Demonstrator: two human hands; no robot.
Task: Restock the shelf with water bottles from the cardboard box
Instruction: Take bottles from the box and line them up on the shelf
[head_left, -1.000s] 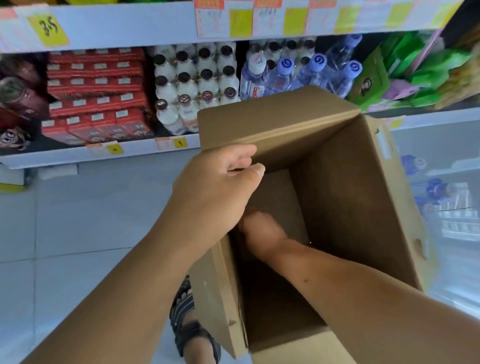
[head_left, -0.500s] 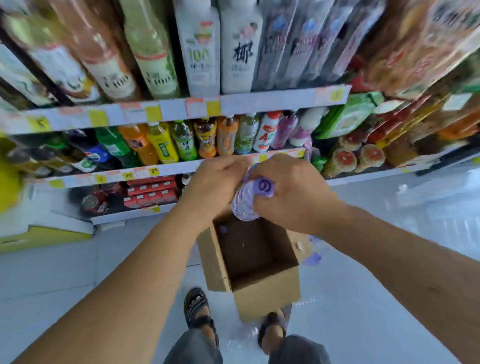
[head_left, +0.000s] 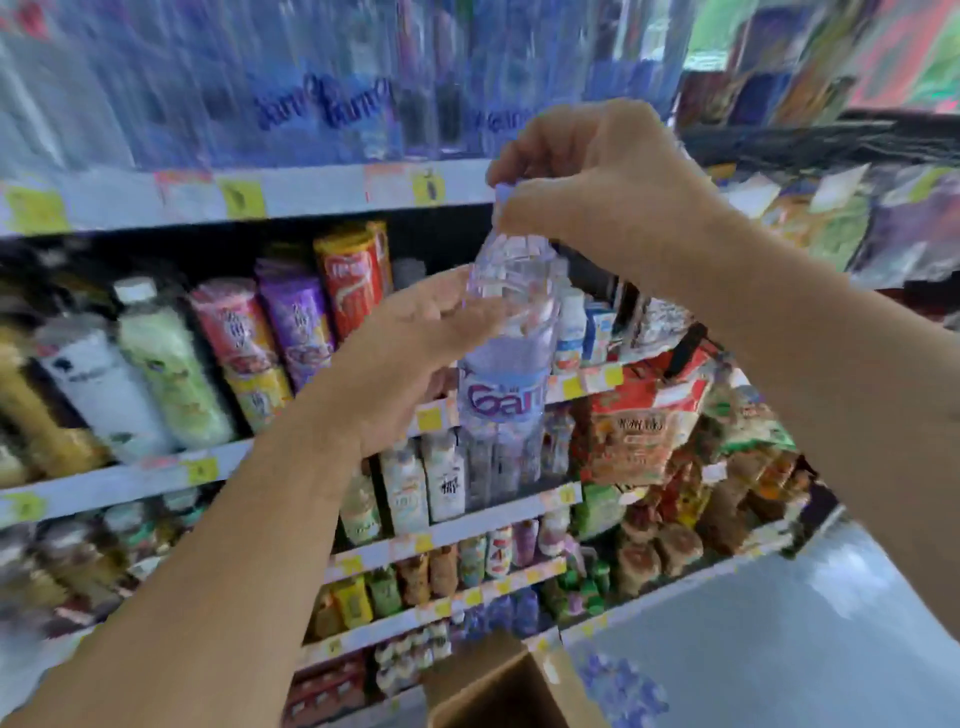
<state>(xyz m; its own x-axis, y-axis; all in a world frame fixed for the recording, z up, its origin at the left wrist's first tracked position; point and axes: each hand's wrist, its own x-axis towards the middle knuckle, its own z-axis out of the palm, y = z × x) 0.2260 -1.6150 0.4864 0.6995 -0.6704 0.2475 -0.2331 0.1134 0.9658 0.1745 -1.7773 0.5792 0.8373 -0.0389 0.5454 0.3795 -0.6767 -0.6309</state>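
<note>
A clear plastic water bottle with a purple-lettered label (head_left: 506, 364) hangs upright in mid-air in front of the shop shelving, near the middle of the scene and well above the floor. The right hand (head_left: 597, 187) comes in from the right and pinches the bottle at its very top, fingers and thumb curled tight around the pale lilac cap (head_left: 501, 195), so the bottle's weight hangs from that grasp. The left hand (head_left: 410, 358) reaches in from the lower left; its fingers look stretched rather than curled and lie against the bottle's ribbed shoulder on the left side, steadying it without closing round it. Far behind the bottle, the white shelf edge strip (head_left: 311, 189) carries yellow price tags (head_left: 241, 197), and above it stands a blurred row of clear water bottles with blue lettering (head_left: 332, 104) on the top shelf. Below the strip, to the left of the hands, stand tall red, purple and pink drink cartons (head_left: 353, 275) and fat white and pale green bottles (head_left: 161, 364). To the right of the held bottle, red and green snack bags (head_left: 644, 421) crowd the shelves. Lower shelves hold many small drinks, too blurred to name. At the near bottom edge, below the bottle, the open top of the brown cardboard box (head_left: 498, 686) shows, standing on the pale grey tiled floor (head_left: 779, 623); its inside is out of view.
</note>
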